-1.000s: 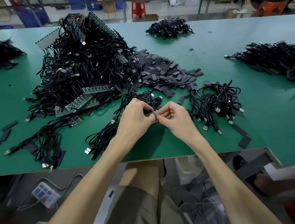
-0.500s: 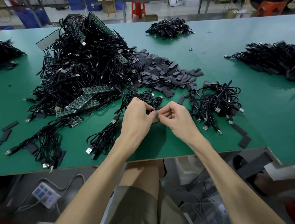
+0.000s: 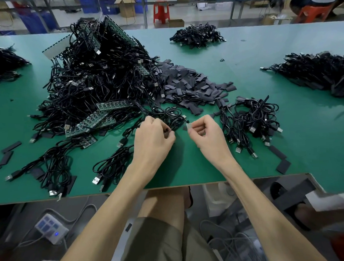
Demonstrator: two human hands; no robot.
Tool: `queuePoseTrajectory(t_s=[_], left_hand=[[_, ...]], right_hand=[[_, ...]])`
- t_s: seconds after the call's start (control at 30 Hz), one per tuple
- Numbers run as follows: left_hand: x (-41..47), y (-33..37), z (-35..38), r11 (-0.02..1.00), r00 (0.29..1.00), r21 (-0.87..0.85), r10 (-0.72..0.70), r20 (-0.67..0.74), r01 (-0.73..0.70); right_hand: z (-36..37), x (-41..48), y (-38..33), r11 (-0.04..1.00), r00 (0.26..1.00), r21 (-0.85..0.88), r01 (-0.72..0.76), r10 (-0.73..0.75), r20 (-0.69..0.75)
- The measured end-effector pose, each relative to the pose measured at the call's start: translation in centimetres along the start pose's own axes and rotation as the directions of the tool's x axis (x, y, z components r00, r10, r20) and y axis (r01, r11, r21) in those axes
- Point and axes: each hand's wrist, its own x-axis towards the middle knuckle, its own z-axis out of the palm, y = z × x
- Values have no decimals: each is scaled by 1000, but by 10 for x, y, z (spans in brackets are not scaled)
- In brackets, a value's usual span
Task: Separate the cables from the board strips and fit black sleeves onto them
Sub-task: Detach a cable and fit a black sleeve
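A big heap of black USB cables (image 3: 94,77) with green board strips (image 3: 100,119) lies at the left of the green table (image 3: 314,136). Loose flat black sleeves (image 3: 189,85) are piled behind my hands. My left hand (image 3: 153,141) pinches a thin black cable (image 3: 173,120) near the table's front edge. My right hand (image 3: 208,136) pinches the cable's small end piece (image 3: 187,126), which has a black sleeve at it. A small gap separates the two hands. A bundle of finished cables (image 3: 252,118) lies just right of my right hand.
More black cable piles sit at the far middle (image 3: 197,35), far right (image 3: 323,72) and far left (image 3: 4,62). Loose sleeves lie at the front left (image 3: 6,156) and front right (image 3: 282,164). A power strip (image 3: 51,230) lies on the floor below the table edge.
My hands, which were pressed together at the cable end, have drawn apart. The right hand moved right and slightly up with the end piece.
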Motion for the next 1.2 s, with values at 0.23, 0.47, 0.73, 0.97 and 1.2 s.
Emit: queuePoseTrajectory(t_s=[0.23, 0.47, 0.73, 0.97, 1.2], left_hand=[[7, -26, -8, 961, 995, 276, 11, -97, 16], [10, -37, -14, 920, 983, 389, 32, -183, 42], [13, 4, 20, 932, 935, -98, 353, 26, -349], [27, 12, 41, 858, 894, -257, 444, -63, -444], [23, 6, 44, 827, 856, -264, 516, 6, -497]], right_hand=[[-5, 1, 0, 993, 953, 117, 32, 5, -303], [-4, 3, 1, 989, 931, 137, 56, -2, -366], [-7, 1, 3, 978, 956, 142, 150, -106, -275], [-8, 1, 3, 980, 959, 93, 178, -152, -238], [-9, 0, 0, 966, 938, 98, 238, -202, -282]])
